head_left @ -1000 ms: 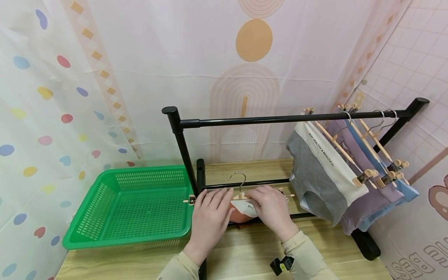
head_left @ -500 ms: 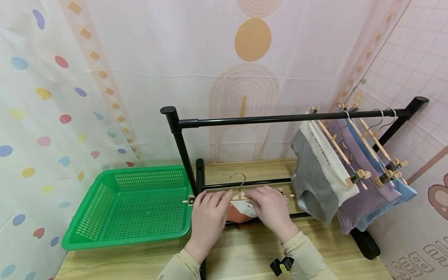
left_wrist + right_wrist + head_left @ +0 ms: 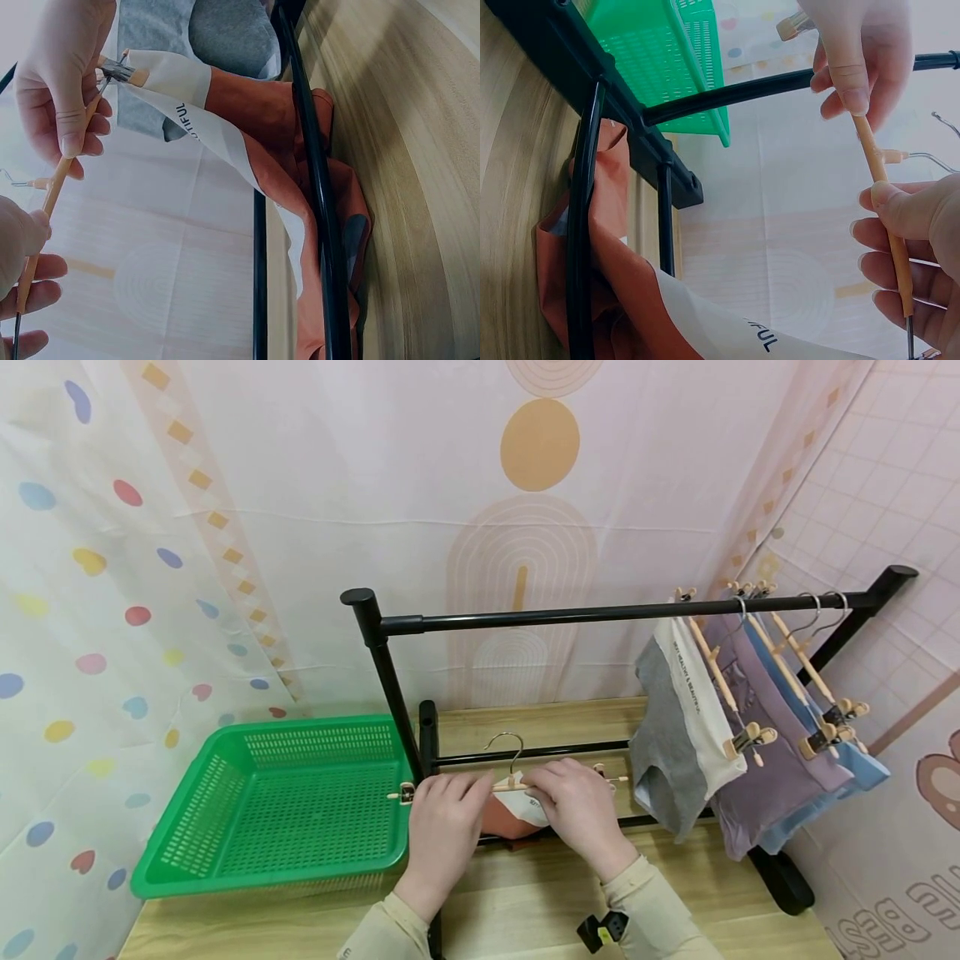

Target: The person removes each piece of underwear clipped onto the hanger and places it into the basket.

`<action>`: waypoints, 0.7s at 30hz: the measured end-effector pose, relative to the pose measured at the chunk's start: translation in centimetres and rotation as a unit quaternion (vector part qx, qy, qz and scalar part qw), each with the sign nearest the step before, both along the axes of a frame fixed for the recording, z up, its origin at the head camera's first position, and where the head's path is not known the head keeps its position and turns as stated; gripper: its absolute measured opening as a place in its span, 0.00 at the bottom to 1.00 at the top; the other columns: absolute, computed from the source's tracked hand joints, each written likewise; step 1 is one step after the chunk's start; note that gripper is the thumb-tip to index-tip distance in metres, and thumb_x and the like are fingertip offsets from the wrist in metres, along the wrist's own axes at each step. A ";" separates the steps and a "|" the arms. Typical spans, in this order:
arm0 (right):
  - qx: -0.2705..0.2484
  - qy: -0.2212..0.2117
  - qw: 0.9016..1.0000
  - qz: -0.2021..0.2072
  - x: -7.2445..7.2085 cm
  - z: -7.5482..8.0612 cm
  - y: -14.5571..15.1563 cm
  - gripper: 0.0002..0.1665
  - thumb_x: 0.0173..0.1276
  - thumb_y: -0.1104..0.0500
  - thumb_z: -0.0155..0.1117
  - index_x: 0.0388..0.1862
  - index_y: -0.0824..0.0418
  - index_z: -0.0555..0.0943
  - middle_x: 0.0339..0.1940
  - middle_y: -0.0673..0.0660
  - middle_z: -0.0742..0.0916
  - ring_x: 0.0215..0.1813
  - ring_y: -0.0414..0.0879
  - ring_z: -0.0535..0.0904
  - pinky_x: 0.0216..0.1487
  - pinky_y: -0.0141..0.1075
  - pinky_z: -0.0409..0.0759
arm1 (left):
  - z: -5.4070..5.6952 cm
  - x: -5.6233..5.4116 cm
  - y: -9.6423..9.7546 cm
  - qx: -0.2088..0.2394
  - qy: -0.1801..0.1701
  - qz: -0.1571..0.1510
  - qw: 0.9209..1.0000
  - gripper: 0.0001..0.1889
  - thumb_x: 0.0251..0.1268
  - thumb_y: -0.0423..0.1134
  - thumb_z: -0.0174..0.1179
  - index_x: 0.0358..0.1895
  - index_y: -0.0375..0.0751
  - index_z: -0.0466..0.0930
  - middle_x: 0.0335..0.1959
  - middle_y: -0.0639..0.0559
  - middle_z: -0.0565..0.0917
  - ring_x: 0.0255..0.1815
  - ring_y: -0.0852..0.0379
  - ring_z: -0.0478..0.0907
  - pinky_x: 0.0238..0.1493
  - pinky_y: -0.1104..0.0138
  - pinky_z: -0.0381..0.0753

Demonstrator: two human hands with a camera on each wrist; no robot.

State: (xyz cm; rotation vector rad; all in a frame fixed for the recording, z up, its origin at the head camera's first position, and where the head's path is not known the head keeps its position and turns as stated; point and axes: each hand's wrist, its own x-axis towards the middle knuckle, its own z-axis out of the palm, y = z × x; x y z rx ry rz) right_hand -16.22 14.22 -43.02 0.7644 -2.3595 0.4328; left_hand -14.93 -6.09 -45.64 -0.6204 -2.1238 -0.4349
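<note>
Both hands grip one wooden clip hanger (image 3: 512, 787) low inside the black rack. My left hand (image 3: 446, 827) holds its left half, and my right hand (image 3: 581, 810) its right half, thumbs on the near side of the bar. The hanger's metal hook (image 3: 506, 741) points up. Orange-red underpants (image 3: 259, 142) with a white waistband are caught in the clip (image 3: 120, 73) past my right hand. Their lower part sags over the rack's lower bar (image 3: 319, 195) towards the wood. The clip (image 3: 795, 26) past my left hand shows no cloth in it.
A green plastic basket (image 3: 273, 881) stands left of the rack. Grey-and-white underpants (image 3: 671, 735), purple ones (image 3: 776, 777) and blue ones (image 3: 862, 772) hang at the right of the black top rail (image 3: 540, 617). A small black object (image 3: 602, 932) is by the right sleeve.
The grey underpants have swivelled on the rail, their near clip swinging left and the far one right. My hands and the hanger stay almost still; the head view shifts slightly.
</note>
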 end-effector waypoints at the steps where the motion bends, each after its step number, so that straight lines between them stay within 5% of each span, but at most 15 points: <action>1: 0.000 0.000 1.000 0.000 0.0 0.0 0.0 0.09 0.55 0.59 0.78 0.34 0.48 0.88 0.32 0.44 0.88 0.37 0.45 0.83 0.35 0.40 0.82 | 0.0 0.0 0.0 0.001 0.000 0.001 1.000 0.09 0.62 0.32 0.65 0.44 0.45 0.87 0.35 0.51 0.86 0.35 0.48 0.82 0.42 0.50 0.80; 7: 0.002 -0.005 1.000 0.002 0.1 0.1 -0.2 0.10 0.55 0.60 0.79 0.34 0.48 0.88 0.32 0.44 0.88 0.37 0.44 0.83 0.35 0.40 0.82 | 0.1 -0.1 -0.1 0.015 0.002 -0.005 1.000 0.08 0.60 0.29 0.64 0.38 0.46 0.88 0.31 0.52 0.84 0.31 0.49 0.81 0.39 0.50 0.80; 13: 0.003 -0.008 1.000 0.002 0.2 0.2 -0.3 0.09 0.56 0.60 0.79 0.35 0.49 0.88 0.32 0.45 0.87 0.36 0.44 0.82 0.35 0.40 0.82 | 0.2 -0.1 -0.3 0.023 0.000 -0.010 1.000 0.11 0.68 0.29 0.56 0.36 0.45 0.88 0.31 0.52 0.84 0.32 0.49 0.80 0.39 0.50 0.79; 21: 0.007 -0.022 1.000 0.014 0.2 0.4 -0.4 0.12 0.58 0.57 0.78 0.41 0.51 0.88 0.36 0.47 0.88 0.40 0.45 0.83 0.38 0.41 0.82 | 0.1 -0.1 -0.7 0.021 -0.017 -0.007 1.000 0.05 0.61 0.30 0.65 0.35 0.45 0.88 0.31 0.51 0.84 0.33 0.49 0.80 0.40 0.48 0.79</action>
